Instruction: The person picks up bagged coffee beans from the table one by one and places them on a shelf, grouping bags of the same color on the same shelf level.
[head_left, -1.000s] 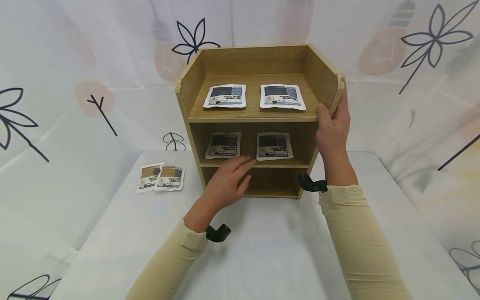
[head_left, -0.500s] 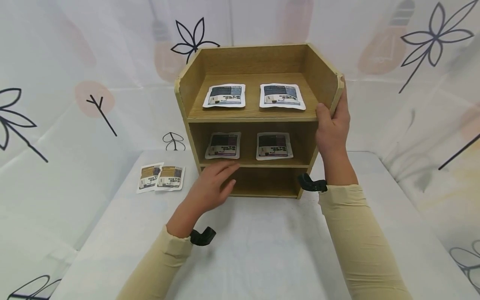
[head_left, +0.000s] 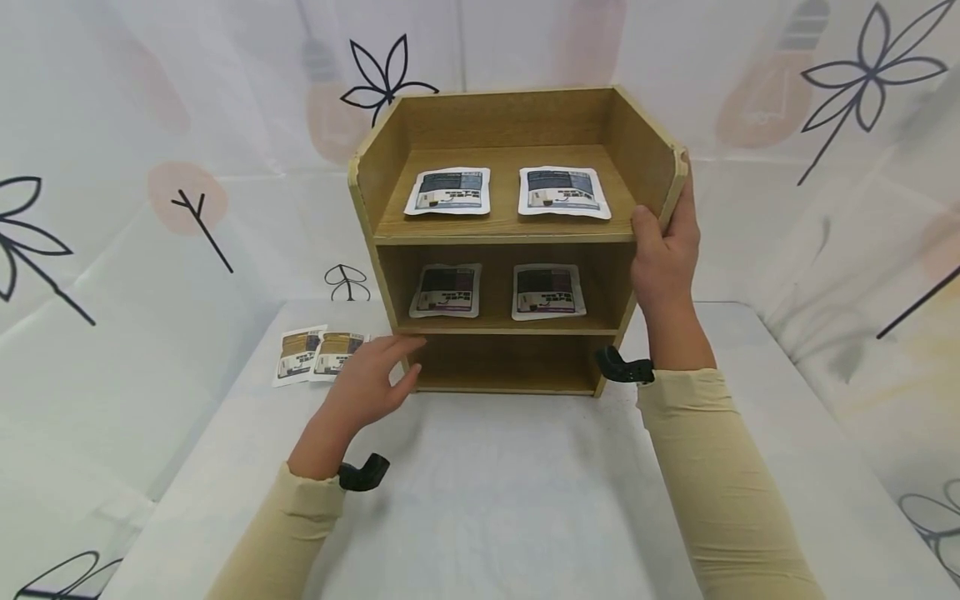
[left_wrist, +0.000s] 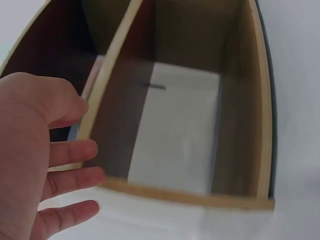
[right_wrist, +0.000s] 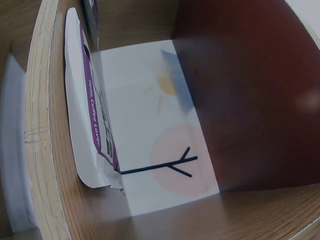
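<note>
A small wooden shelf (head_left: pixel 502 237) with three levels stands on the table. On its top level lie two blue-labelled sachets, a left one (head_left: pixel 448 191) and a right one (head_left: pixel 564 192). Two purple-labelled sachets, one left (head_left: pixel 446 291) and one right (head_left: pixel 547 292), lie on the middle level. My right hand (head_left: pixel 666 250) grips the shelf's right side panel. My left hand (head_left: pixel 367 385) is at the shelf's lower left front corner, fingers extended and holding nothing. It partly covers a brown-labelled sachet (head_left: pixel 330 358). In the left wrist view the fingers (left_wrist: pixel 75 177) overlap the shelf's front edge.
Another brown-labelled sachet (head_left: pixel 294 357) lies left of the shelf, partly under its neighbour. The bottom level (head_left: pixel 506 364) lies under the middle board. A white cloth covers the table (head_left: pixel 495 500), and a patterned curtain (head_left: pixel 187 108) hangs behind.
My left hand has moved left and slightly down, from in front of the middle board to the shelf's left edge, now overlapping a brown-labelled sachet. My right hand has kept its grip.
</note>
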